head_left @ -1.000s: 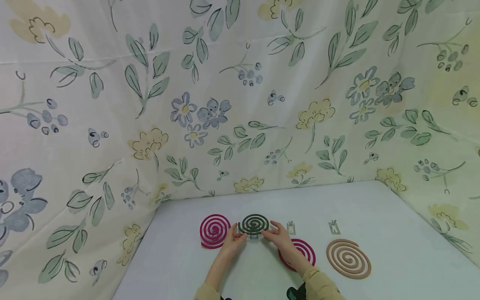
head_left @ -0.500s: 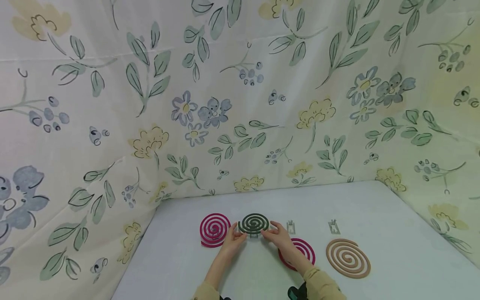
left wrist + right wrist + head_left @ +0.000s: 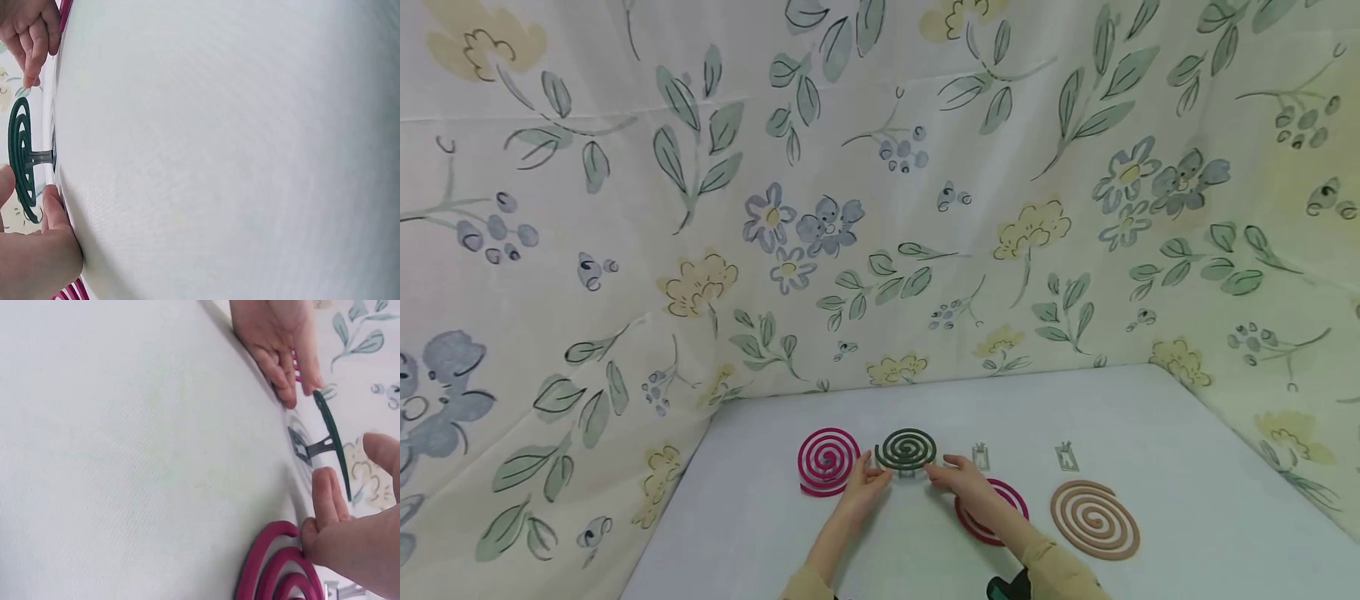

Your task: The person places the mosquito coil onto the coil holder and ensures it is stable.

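A dark green mosquito coil (image 3: 907, 450) sits raised above the table on a small metal stand (image 3: 320, 448). Seen edge-on in the right wrist view, the green coil (image 3: 336, 439) tilts a little. At its left edge is my left hand (image 3: 862, 485), thumb and fingers apart, fingertips right by the rim. My right hand (image 3: 972, 486) is on the other side, spread and slightly away from the coil, with its fingers low near the tabletop. Partly under the right forearm lies a magenta coil (image 3: 1017, 500). Another magenta coil (image 3: 828, 461) is just left of the left hand.
A tan coil (image 3: 1094, 520) lies flat at the right. Behind it are two unoccupied metal stands, one flat stand (image 3: 981, 457) nearer the right hand and another stand (image 3: 1066, 457) farther right. Floral fabric (image 3: 880, 208) hangs behind and beside the white table (image 3: 760, 542).
My right hand has drawn back slightly to the right, away from the green coil. The left hand has barely moved. The green coil stays on its stand.
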Demonstrator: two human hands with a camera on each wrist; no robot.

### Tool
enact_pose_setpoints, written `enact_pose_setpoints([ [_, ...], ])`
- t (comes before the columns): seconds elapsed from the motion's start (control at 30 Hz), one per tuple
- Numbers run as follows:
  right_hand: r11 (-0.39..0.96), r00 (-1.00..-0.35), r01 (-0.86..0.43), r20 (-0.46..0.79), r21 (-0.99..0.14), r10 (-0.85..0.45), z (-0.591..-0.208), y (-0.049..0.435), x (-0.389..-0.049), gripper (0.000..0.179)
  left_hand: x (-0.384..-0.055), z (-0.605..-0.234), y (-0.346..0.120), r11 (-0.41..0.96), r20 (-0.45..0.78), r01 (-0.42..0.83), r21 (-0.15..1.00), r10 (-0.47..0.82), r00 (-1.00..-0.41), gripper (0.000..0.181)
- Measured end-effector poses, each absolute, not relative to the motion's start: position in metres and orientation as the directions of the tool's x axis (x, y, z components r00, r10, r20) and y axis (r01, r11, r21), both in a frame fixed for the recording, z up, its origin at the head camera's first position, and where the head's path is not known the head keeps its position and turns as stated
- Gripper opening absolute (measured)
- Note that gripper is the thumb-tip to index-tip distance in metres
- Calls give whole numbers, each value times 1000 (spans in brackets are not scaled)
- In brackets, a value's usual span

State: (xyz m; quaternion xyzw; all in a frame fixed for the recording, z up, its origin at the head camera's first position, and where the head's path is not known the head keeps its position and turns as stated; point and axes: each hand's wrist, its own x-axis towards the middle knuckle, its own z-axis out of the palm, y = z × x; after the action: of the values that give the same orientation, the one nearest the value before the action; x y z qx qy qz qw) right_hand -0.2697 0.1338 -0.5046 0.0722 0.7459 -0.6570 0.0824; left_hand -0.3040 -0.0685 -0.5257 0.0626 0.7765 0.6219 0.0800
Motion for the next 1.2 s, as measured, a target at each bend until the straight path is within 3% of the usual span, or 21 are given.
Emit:
enact_pose_setpoints([
  [0.27, 197, -977, 209, -212, -958, 2, -497, 147, -265, 70, -301, -522, -69, 245, -114, -67, 967, 186, -976, 70],
  [0.7, 270, -984, 152, -170, -951, -45, -493, 186, -254, 64, -288, -501, -64, 341, -292, -202, 918, 236, -927, 41],
  [1.2, 367, -976, 100, -163, -925, -144, -485, 217, -232, 61, -272, -471, -33, 384, -196, 6, 923, 482, -854, 37],
])
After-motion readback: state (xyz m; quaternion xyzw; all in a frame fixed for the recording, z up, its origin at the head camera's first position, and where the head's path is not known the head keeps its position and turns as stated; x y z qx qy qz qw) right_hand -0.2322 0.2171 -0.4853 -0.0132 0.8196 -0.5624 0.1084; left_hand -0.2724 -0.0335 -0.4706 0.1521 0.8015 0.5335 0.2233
